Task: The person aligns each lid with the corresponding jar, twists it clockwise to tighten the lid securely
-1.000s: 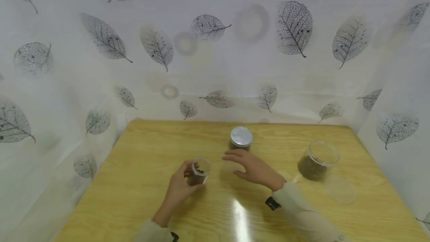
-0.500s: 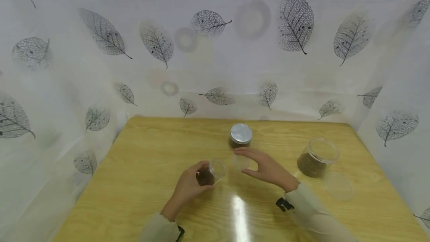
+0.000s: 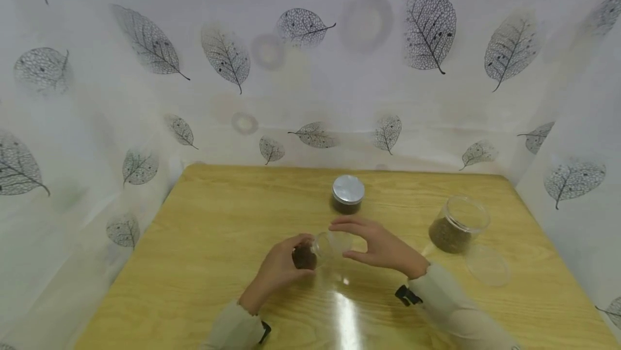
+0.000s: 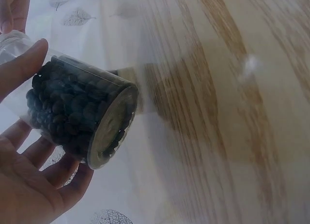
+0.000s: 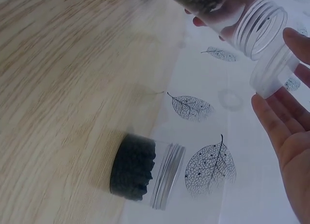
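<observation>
My left hand (image 3: 278, 272) grips a clear jar (image 4: 72, 103) partly filled with dark rounded pieces. The jar is tilted, its threaded open mouth pointing right toward my other hand. Thumb on one side and fingers on the other hold it in the left wrist view. My right hand (image 3: 383, 247) pinches a clear lid (image 5: 273, 71) between thumb and fingers. In the right wrist view the lid is right at the jar's mouth, its hollow side facing the opening.
Behind my right hand stands a jar with a silver lid (image 3: 348, 190) and dark contents. To the right is a wider open jar (image 3: 450, 234) of brown bits, with a clear disc-shaped lid (image 3: 487, 266) lying beside it on the wooden table (image 3: 218, 199). Leaf-patterned cloth (image 3: 315, 86) hangs behind.
The left hand has moved right and tipped the jar from nearly upright toward the right. The right hand shifted right, then slightly back left, and the lid and jar mouth are now closer together.
</observation>
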The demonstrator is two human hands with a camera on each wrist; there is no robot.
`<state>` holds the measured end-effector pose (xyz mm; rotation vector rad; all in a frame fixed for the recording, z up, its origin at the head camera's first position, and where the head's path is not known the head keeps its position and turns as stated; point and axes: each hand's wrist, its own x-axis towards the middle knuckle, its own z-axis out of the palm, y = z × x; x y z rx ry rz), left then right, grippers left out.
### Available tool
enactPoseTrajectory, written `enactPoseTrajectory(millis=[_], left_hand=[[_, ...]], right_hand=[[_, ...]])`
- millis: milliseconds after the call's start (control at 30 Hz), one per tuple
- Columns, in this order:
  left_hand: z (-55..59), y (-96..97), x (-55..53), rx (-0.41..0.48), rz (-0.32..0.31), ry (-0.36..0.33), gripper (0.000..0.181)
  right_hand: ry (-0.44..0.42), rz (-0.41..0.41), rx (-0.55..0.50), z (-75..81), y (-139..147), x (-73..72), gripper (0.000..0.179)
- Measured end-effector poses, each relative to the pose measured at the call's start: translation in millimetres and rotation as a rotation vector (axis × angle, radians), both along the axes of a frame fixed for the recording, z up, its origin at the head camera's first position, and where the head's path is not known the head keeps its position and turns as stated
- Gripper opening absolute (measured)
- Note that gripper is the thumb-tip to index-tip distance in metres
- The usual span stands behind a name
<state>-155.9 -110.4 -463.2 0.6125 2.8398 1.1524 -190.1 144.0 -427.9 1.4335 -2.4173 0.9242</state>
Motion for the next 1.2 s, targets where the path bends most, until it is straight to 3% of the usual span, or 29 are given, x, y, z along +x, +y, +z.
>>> enactPoseTrajectory(millis=[300, 1200], left_hand=[[-4.9, 1.7, -0.9, -0.002, -0.032, -0.012, 0.068], [-4.3, -0.5, -1.0, 0.017, -0.054, -0.060, 0.070]], right_hand=[[0.010, 0.063, 0.013, 0.5, -11.7, 1.6, 0.054], [-0.080, 0.090, 0.075, 4.0, -18.6, 4.9, 0.054]])
